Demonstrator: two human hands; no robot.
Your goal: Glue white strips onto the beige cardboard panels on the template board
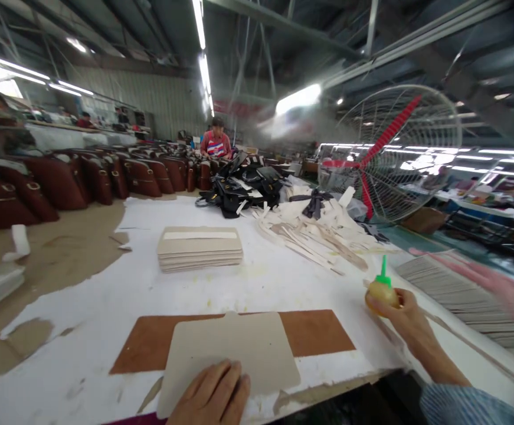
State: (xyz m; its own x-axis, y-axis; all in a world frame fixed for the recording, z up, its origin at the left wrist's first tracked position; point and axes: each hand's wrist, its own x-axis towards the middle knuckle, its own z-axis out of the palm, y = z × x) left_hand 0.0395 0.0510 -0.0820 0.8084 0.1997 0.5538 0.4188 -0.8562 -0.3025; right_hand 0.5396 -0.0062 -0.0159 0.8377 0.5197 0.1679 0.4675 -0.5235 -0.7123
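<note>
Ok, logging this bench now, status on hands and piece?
Left hand flat on beige panel. Right hand holds green-capped glue bottle. Panel overlaps brown board.

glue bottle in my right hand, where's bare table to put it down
Bare white table lies between the board stack and the brown sheet. Right of it, paper strips crowd the top. The right hand holds the glue bottle.

Left hand (212, 394) cut off below.
</note>
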